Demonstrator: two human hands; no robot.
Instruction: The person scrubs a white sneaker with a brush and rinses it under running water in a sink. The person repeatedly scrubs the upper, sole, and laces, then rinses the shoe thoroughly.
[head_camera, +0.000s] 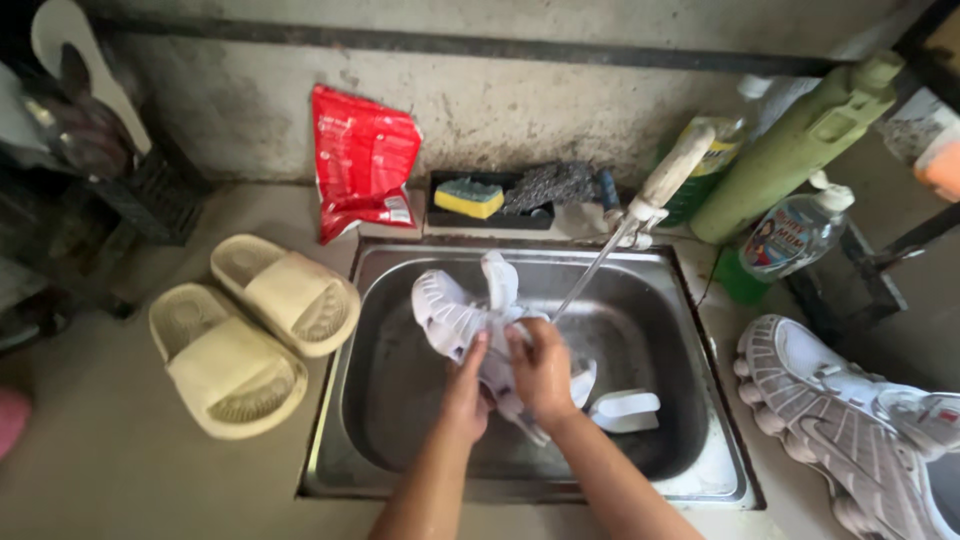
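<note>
A white sneaker lies over the steel sink, sole ridges turned up and to the left, its tongue sticking up. My left hand grips its near side and my right hand presses on its middle, both closed on it. A white insole lies in the basin just right of my right hand. A thin stream of water runs from the tap down toward the shoe.
Two beige slides sit on the counter left of the sink. A second white sneaker lies at right. Behind the sink: a red pouch, a black tray with sponge and scouring pad, green bottles.
</note>
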